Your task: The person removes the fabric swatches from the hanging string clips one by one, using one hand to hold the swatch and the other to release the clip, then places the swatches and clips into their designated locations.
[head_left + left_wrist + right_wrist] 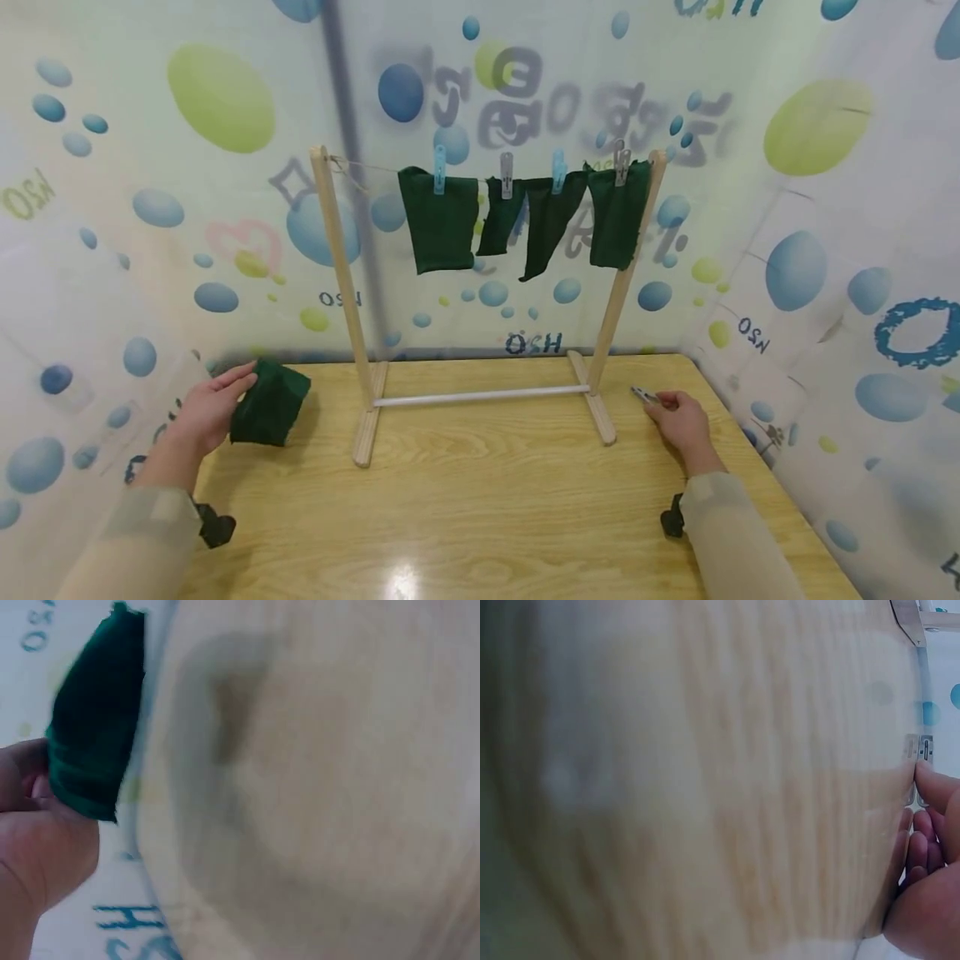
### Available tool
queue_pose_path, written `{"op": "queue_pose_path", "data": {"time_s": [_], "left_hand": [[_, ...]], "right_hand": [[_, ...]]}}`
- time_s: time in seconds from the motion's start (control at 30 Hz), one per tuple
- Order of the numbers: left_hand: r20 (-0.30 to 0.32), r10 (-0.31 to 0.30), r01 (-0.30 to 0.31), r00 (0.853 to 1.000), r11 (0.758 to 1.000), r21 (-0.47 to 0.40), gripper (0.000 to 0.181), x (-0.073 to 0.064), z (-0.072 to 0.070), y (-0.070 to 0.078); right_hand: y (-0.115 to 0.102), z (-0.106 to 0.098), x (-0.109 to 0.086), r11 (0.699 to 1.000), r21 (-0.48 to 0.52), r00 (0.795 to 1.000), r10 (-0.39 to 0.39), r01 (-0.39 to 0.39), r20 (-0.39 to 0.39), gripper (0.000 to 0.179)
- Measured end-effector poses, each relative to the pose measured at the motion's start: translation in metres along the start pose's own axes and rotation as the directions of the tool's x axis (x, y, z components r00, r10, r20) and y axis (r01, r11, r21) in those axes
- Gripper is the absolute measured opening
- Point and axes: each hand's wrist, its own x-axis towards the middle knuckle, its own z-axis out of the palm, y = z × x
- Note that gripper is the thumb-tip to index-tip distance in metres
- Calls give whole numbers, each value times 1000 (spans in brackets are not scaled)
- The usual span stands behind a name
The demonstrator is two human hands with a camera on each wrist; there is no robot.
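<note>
Green cloth [272, 407] sat pinched at its edge in the left hand [210, 410], off to the left of the wooden rack [341, 258]! From where I stood, the right hand [686, 423] gripped a grey peg [642, 393] close to the worktop [480, 500], just right of the rack's foot [600, 421]. And up on the line [375, 167], 4 green pieces [441, 229] hung in a row, held by 2 blue clips [439, 173] and 2 grey clips [507, 177]!

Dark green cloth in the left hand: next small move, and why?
Probably raise the dark green cloth in the left hand toward the thin pale string's bare left end: four green pieces hang from it by clothespins, and the right hand holds a grey clothespin.
</note>
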Motion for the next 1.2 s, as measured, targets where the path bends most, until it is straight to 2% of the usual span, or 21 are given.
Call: {"op": "queue_pose_path", "data": {"time_s": [0.13,0.23,0.33,0.43,0.53,0.67,0.8,0.9,1.0,1.07,1.13,1.2], "left_hand": [[-56,-78,86,995,983,162,68,4,-9,-26],[-105,-108,128,989,972,198,67,3,-15,-40],[-121,-102,126,987,968,219,68,-1,-19,-44],[-99,-68,95,993,950,297,69,-5,-22,-44],[-78,-22,52,997,913,404,69,-10,-21,-43],[-61,61,-19,996,844,536,72,-14,-21,-45],[-44,129,-66,991,735,675,72,-15,-20,-47],[17,100,-80,995,672,736,81,-13,-16,-45],[79,30,-80,996,646,759,96,-9,-10,-43],[99,1,-77,995,639,765,100,-8,-8,-42],[97,-7,-70,995,633,771,103,-6,-6,-42],[96,2,-75,995,643,763,102,-4,-5,-42]], "right_hand": [[0,-1,0,1000,-11,1000,-3,3,0,55],[0,-2,0,1000,-9,1000,-2,2,5,55],[-1,-3,0,1000,-13,1000,-10,10,7,55],[-1,-4,-1,1000,-12,1000,-1,1,11,56],[0,-3,-1,1000,-9,1000,16,-16,15,57],[1,-2,0,1000,-11,1000,17,-17,17,57],[4,-1,3,1000,-20,1000,8,-8,26,58],[5,0,4,1000,-25,999,3,-2,33,58],[5,-1,5,1000,-25,1000,-5,6,29,58],[5,-1,5,1000,-24,1000,-8,8,25,57],[5,-1,5,1000,-22,1000,-2,3,26,57],[6,-2,6,1000,-23,1000,4,-3,29,58]]}}
